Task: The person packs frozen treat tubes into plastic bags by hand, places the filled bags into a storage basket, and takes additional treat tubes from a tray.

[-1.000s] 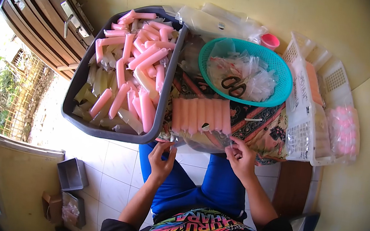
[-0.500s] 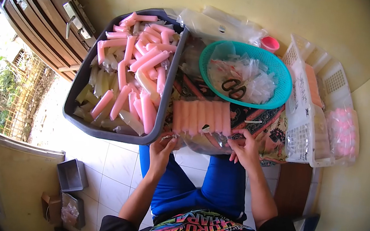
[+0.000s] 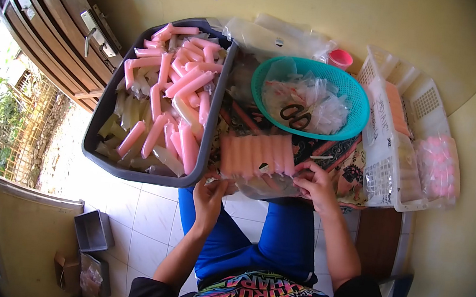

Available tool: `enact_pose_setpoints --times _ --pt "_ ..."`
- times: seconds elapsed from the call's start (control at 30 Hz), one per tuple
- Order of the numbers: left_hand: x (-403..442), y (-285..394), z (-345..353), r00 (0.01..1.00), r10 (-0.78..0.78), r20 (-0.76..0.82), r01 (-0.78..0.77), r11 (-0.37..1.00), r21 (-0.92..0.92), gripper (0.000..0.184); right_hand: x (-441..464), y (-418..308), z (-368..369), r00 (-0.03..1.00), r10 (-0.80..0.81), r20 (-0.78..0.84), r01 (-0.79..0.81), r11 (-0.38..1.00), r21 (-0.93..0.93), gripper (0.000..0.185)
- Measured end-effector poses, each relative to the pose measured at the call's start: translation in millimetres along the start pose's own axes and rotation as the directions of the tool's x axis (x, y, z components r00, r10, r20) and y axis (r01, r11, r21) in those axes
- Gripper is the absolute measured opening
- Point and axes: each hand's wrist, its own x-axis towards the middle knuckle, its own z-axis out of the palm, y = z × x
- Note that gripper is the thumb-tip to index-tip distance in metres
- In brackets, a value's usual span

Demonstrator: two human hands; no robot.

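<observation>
Several pink tubes lie side by side in a clear plastic bag [image 3: 258, 155] on the patterned cloth. At the bag's lower left corner, my left hand [image 3: 209, 191] has thumb and fingers pinched on the plastic. My right hand [image 3: 312, 183] pinches the bag's lower right edge, beside the last tube. The loose plastic of the bag's open end hangs between my hands. Left of the bag, a dark grey tub [image 3: 217, 110] holds many pink and pale yellowish tubes. Behind the bag, a teal basket [image 3: 359, 98] contains clear plastic pieces and dark-handled scissors [image 3: 295, 116].
A white crate [image 3: 382, 145] with packed pink tubes stands at the right, a bag of pink items [image 3: 438, 167] by its side. Clear plastic bags [image 3: 255, 35] and a pink cup [image 3: 340, 58] lie by the wall. Grey bins [image 3: 93, 230] sit on the floor at left.
My right hand has moved up slightly along the bag's edge, and its fingers have drawn together. The bag with its tubes has tilted a little. My left hand has stayed near the lower left corner.
</observation>
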Motion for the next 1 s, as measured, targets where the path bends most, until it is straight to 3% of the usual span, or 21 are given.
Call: enact_pose_setpoints --times 0.07,0.17,0.27,0.4,0.47,0.5,0.57,0.6,0.67,0.7,0.77,0.83,0.9,0.93,0.97,1.0 --pt "-1.0 6.2 1.5 0.994 0.083 0.071 -0.084 0.996 0.009 0.018 -2.8 -2.0 -2.1 1.000 -0.010 -0.028 0.013 0.995 0.099 0.020" --pt "-0.3 17.1 2.5 0.992 0.077 0.100 -0.075 0.997 -0.022 0.014 -3.5 4.4 -8.5 0.995 -0.093 -0.027 0.095 0.989 0.114 0.014" --pt "0.6 24.7 2.2 0.987 0.085 0.138 -0.085 0.996 -0.004 0.015 -7.3 -2.6 -8.3 0.987 -0.159 0.016 0.154 0.976 0.155 0.020" --pt "0.9 33.9 6.4 0.986 0.085 0.145 -0.094 0.994 0.052 0.020 -15.7 -23.8 -6.2 0.994 -0.113 0.008 0.110 0.983 0.147 0.026" --pt "0.0 45.2 10.3 0.964 0.145 0.222 -0.120 0.985 -0.123 0.028 -16.7 -28.0 -5.3 0.974 -0.223 0.039 0.202 0.933 0.299 0.025" --pt "1.3 45.2 14.1 0.964 0.146 0.224 -0.121 0.985 -0.123 0.028 -16.6 -29.2 -2.8 0.974 -0.225 0.038 0.204 0.932 0.299 0.025" --pt "3.8 41.0 22.9 0.956 0.254 0.148 -0.273 0.953 0.129 0.027 -16.4 -31.2 3.0 0.945 -0.316 -0.088 0.319 0.948 0.022 0.020" --pt "7.9 34.5 19.9 0.955 0.256 0.149 -0.276 0.953 0.129 0.027 -15.4 -30.9 0.2 0.944 -0.318 -0.088 0.321 0.947 0.022 0.020" --pt "17.3 20.5 11.2 0.903 0.380 0.199 -0.429 0.802 0.416 0.025 -12.4 -27.9 -9.0 0.927 -0.358 -0.109 0.324 0.914 -0.245 0.019" --pt "16.0 24.9 14.2 0.902 0.384 0.200 -0.433 0.800 0.415 0.025 -12.4 -27.9 -11.5 0.926 -0.362 -0.107 0.328 0.913 -0.245 0.019" --pt "14.9 34.4 24.7 0.810 0.552 0.200 -0.578 0.692 0.433 0.020 -11.8 -29.4 -15.8 0.864 -0.480 -0.151 0.417 0.851 -0.320 0.015" --pt "13.8 47.2 36.7 0.785 0.589 0.192 -0.613 0.693 0.380 0.017 -17.3 -45.6 -16.2 0.823 -0.553 -0.133 0.479 0.800 -0.362 0.010" --pt "12.4 47.1 44.8 0.760 0.624 0.182 -0.646 0.692 0.323 0.014 -22.1 -60.6 -18.1 0.714 -0.697 -0.070 0.582 0.645 -0.495 0.008" --pt "12.9 43.1 48.7 0.758 0.635 0.149 -0.646 0.701 0.302 0.013 -21.0 -63.1 -17.1 0.669 -0.741 -0.058 0.639 0.613 -0.464 0.005" --pt "13.5 40.1 51.2 0.758 0.642 0.116 -0.645 0.711 0.280 0.012 -26.1 -67.6 -17.8 0.668 -0.741 -0.062 0.637 0.613 -0.467 0.005" --pt "14.3 42.5 53.6 0.717 0.685 0.132 -0.685 0.656 0.316 0.012 -32.9 -74.8 -18.0 0.756 -0.650 -0.082 0.557 0.704 -0.441 0.004"
